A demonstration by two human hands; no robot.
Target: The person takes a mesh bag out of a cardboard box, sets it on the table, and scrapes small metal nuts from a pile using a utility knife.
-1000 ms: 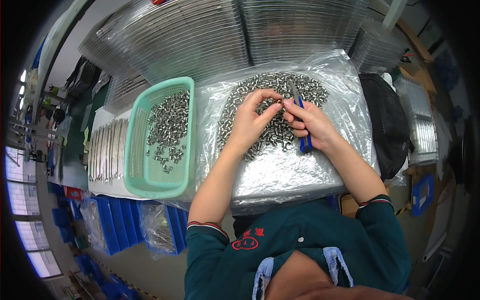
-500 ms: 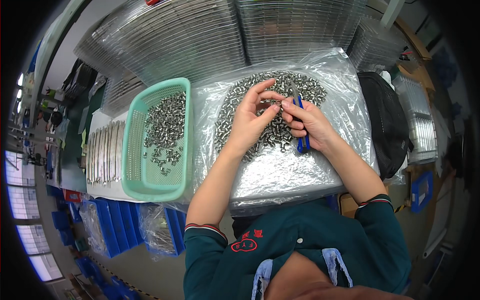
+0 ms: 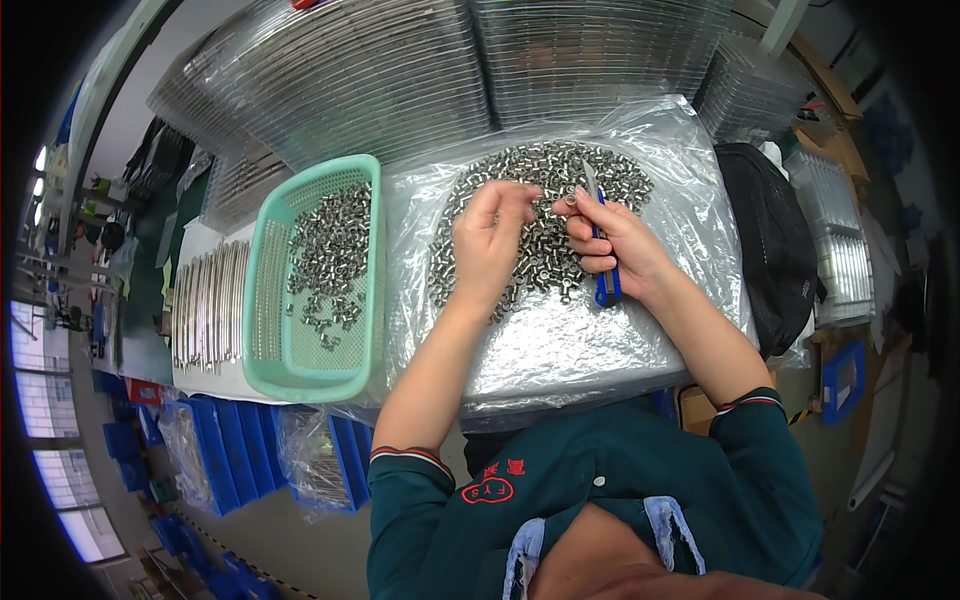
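Note:
My right hand (image 3: 622, 245) is closed round a blue utility knife (image 3: 606, 288), whose blade (image 3: 589, 178) points up and away from me. Between that hand's thumb and forefinger sits a small shiny metal fitting (image 3: 571, 199). Just to its left is my left hand (image 3: 490, 235), fingers bent together with their tips a little apart from the fitting; whatever they may pinch is hidden. Beneath both hands a wide heap of small metal fittings (image 3: 470, 200) lies on clear plastic sheeting (image 3: 560, 350).
Left of the heap stands a mint-green plastic basket (image 3: 257, 340) with more fittings inside. Metal strips (image 3: 212, 300) lie beyond it. Tall stacks of clear plastic trays (image 3: 350, 80) line the table's back. A black bag (image 3: 765, 250) sits at the right edge.
My left hand has drawn back from the right hand, and its fingers have curled in. My right hand stays nearly in place with the knife; the fitting in its fingertips now shows.

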